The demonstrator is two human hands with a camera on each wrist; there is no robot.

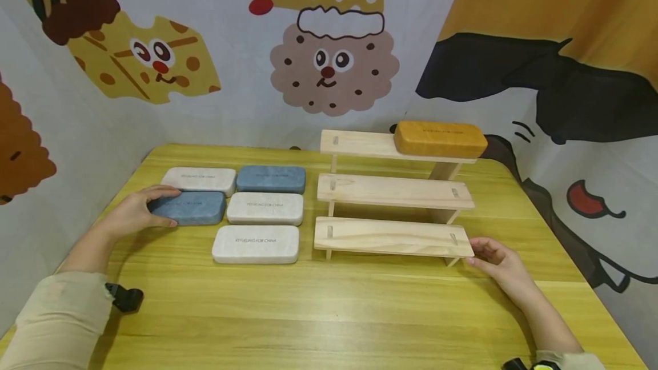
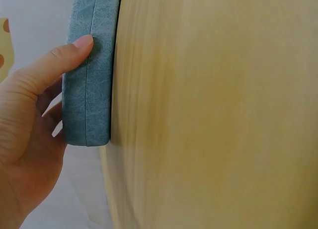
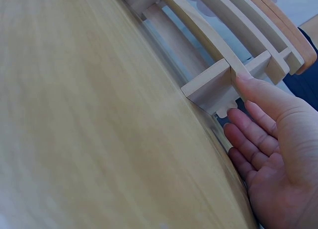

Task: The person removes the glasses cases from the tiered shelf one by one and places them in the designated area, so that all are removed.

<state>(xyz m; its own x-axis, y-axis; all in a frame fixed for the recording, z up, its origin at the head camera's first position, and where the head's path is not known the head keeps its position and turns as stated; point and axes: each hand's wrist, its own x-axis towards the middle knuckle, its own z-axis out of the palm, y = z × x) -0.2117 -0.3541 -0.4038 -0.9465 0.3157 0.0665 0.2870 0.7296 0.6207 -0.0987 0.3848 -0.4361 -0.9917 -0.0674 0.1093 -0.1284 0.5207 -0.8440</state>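
My left hand (image 1: 135,210) grips the left end of a blue glasses case (image 1: 197,208), which lies on the table in the front-left of a group of cases. The left wrist view shows the thumb of my left hand (image 2: 37,105) on the seamed side of that blue case (image 2: 89,90), fingers partly hidden behind it. At the right, my right hand (image 1: 506,273) holds the right end of the lowest step of a three-step wooden stand (image 1: 390,237). In the right wrist view, the thumb of my right hand (image 3: 278,144) presses the board's end, other fingers loosely bent below.
A second blue case (image 1: 271,179) and three white cases, one at the back left (image 1: 200,179), one in the middle (image 1: 264,208) and one in front (image 1: 256,244), lie beside it. A mustard-yellow case (image 1: 439,139) sits on the stand's top step. A cartoon-printed curtain (image 1: 231,124) hangs behind the table.
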